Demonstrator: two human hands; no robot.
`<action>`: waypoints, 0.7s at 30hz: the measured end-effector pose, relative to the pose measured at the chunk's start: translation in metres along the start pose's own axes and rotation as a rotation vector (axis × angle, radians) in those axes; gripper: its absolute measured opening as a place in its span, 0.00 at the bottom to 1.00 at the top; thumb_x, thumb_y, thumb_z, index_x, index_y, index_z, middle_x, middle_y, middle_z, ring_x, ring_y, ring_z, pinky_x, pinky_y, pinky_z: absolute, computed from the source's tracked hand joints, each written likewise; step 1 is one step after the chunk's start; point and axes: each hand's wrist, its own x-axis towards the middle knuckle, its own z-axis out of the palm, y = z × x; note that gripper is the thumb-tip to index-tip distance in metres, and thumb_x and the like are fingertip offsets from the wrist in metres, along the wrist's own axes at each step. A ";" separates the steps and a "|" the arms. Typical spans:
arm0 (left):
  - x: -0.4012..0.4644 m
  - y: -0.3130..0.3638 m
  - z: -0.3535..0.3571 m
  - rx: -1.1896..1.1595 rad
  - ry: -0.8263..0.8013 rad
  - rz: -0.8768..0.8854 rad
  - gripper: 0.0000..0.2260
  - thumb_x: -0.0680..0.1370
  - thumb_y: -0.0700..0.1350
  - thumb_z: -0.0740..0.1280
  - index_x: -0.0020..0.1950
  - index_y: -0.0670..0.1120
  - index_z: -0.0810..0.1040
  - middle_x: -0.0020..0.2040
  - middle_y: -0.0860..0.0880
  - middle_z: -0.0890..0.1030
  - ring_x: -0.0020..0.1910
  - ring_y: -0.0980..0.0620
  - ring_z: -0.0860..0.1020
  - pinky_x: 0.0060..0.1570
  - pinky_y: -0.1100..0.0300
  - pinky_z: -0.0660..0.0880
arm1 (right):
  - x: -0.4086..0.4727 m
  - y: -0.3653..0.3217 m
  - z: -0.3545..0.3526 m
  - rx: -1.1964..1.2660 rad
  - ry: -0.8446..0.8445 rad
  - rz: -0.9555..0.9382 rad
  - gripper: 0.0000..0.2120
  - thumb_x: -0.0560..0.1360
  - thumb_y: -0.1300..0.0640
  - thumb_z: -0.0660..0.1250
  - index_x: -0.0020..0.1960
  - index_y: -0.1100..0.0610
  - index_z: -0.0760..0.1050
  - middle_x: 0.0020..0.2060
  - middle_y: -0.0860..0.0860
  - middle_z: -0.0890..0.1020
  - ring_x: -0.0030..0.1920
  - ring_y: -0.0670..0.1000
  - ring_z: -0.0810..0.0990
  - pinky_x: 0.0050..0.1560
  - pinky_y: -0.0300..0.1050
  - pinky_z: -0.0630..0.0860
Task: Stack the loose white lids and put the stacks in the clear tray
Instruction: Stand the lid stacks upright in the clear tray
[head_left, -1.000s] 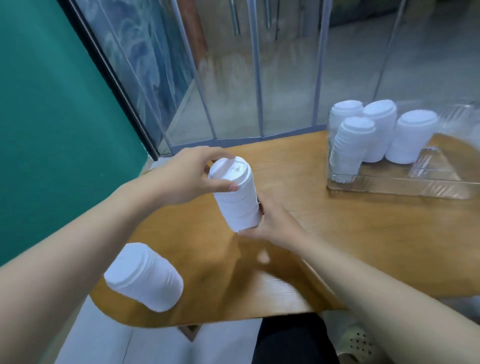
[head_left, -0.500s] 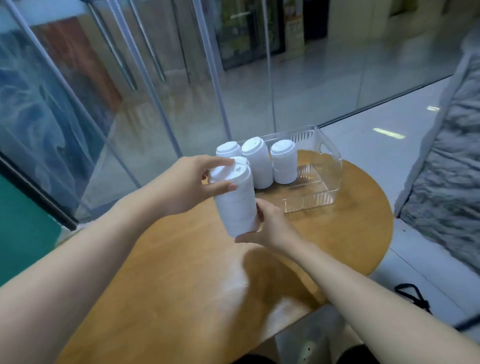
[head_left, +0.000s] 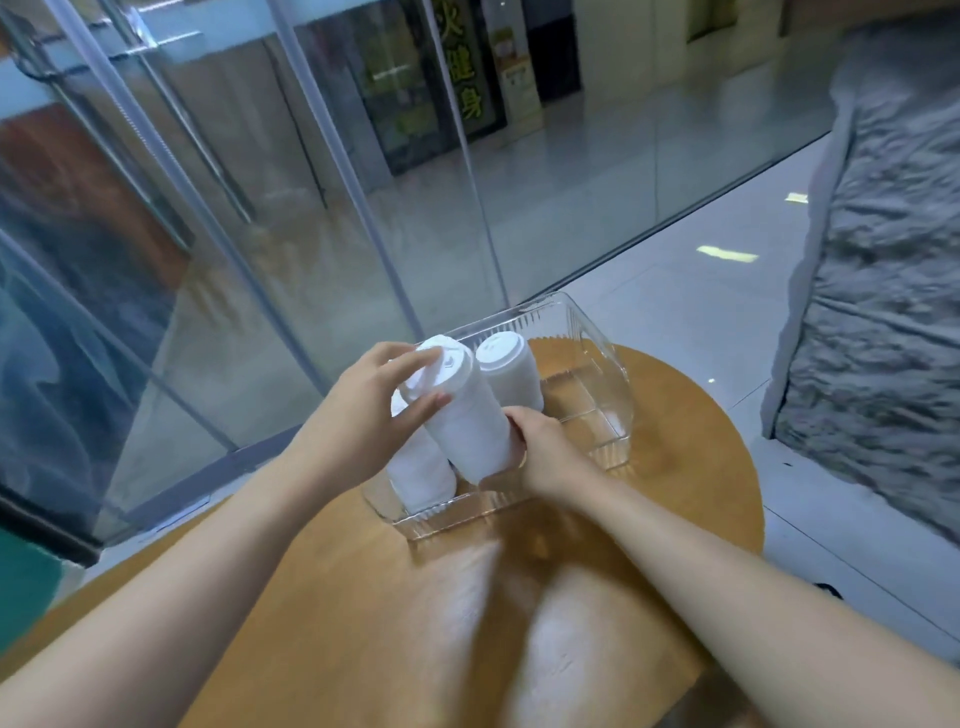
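Both bare forearms reach forward. The left hand (head_left: 358, 415) curls its fingers and thumb around the upper end of a tilted stack of white plastic lids (head_left: 460, 410); the right hand (head_left: 545, 449) grips its lower end.

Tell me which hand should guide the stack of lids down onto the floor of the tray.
Right. The right hand grips the bottom of the held stack, already low inside the clear tray, so it can steer the base down. The left hand only steadies the top lid.
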 end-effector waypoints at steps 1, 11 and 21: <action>0.005 -0.004 0.003 -0.026 -0.004 -0.012 0.21 0.80 0.59 0.67 0.73 0.58 0.76 0.67 0.57 0.75 0.61 0.55 0.76 0.61 0.61 0.72 | 0.006 0.003 -0.001 -0.007 -0.004 -0.003 0.37 0.59 0.53 0.88 0.64 0.53 0.77 0.57 0.47 0.83 0.58 0.48 0.81 0.59 0.51 0.79; 0.042 -0.027 0.018 -0.105 -0.027 -0.043 0.24 0.77 0.63 0.65 0.71 0.56 0.77 0.64 0.57 0.77 0.56 0.59 0.79 0.58 0.63 0.74 | 0.048 0.017 -0.001 -0.086 -0.120 0.011 0.41 0.59 0.50 0.86 0.67 0.53 0.73 0.60 0.47 0.81 0.59 0.48 0.79 0.57 0.49 0.79; 0.050 -0.040 0.029 -0.075 -0.058 -0.028 0.24 0.76 0.63 0.68 0.70 0.57 0.78 0.59 0.58 0.76 0.52 0.57 0.79 0.58 0.54 0.77 | 0.059 0.024 0.005 -0.096 -0.210 0.050 0.42 0.57 0.48 0.87 0.66 0.52 0.71 0.59 0.46 0.81 0.58 0.48 0.80 0.57 0.52 0.81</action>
